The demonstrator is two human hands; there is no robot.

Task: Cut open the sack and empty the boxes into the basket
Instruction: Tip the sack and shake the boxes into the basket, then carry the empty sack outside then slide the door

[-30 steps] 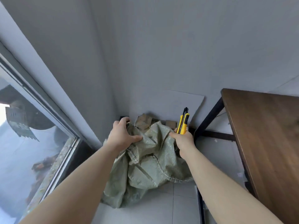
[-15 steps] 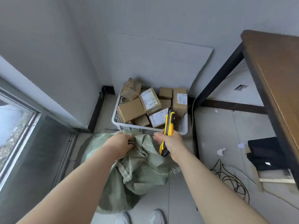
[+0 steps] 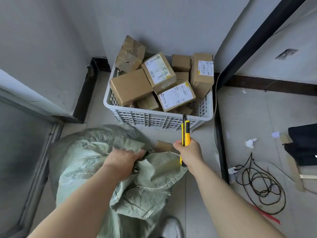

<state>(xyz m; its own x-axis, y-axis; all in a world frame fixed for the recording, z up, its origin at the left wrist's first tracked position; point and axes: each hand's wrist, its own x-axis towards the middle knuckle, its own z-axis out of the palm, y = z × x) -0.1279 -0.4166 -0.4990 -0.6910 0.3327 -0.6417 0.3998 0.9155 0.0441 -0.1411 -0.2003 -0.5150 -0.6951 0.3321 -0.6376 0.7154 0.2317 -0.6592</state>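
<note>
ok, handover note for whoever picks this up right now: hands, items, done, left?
Left hand: grip closed on the green sack, bunching the fabric.
Right hand: grip closed on the yellow utility knife, tip pointing toward the basket.
White basket against the wall, piled with boxes.
One box lies on the floor between sack and basket.
Done: most boxes in the basket.
Left: pick up the stray box; whether the sack holds more can't be seen.
</note>
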